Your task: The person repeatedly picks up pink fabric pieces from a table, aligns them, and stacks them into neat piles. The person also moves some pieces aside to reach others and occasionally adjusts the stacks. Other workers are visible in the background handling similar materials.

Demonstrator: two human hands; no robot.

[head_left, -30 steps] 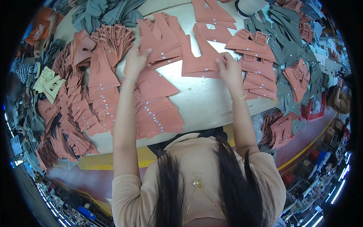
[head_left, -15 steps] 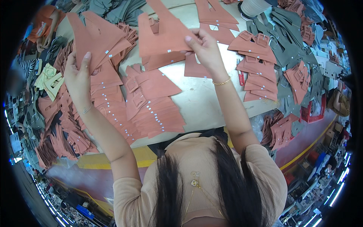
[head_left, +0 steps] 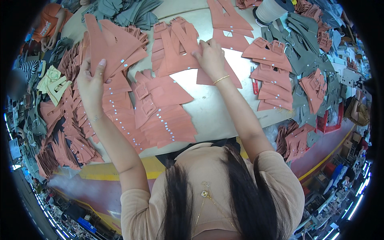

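My left hand (head_left: 91, 84) grips a small stack of salmon fabric pieces (head_left: 112, 50) with pointed straps, its thumb on top. The pieces bear small white stickers along their lower edge. Over a pile at the middle back lies another salmon fabric piece (head_left: 175, 64); my right hand (head_left: 212, 60) has curled fingers at its right edge, with the thumb on the fabric. Covered buckles (head_left: 160, 27) show at the top of that pile. Below my hands are overlapping rows of salmon pieces with buckles (head_left: 168, 120). What lies under my right fingers is hidden.
More salmon buckle pieces (head_left: 274, 76) lie right, beside red-handled tools (head_left: 255, 82). Dark green pieces (head_left: 306, 44) heap at the far right and back. A cord spool (head_left: 272, 11) stands at the back. Yellow pieces (head_left: 54, 85) lie left. Another person in orange (head_left: 50, 24) is at far left.
The salmon piece in my right hand has come down onto the middle pile, showing the buckles behind it. My left hand and its stack have shifted slightly right.
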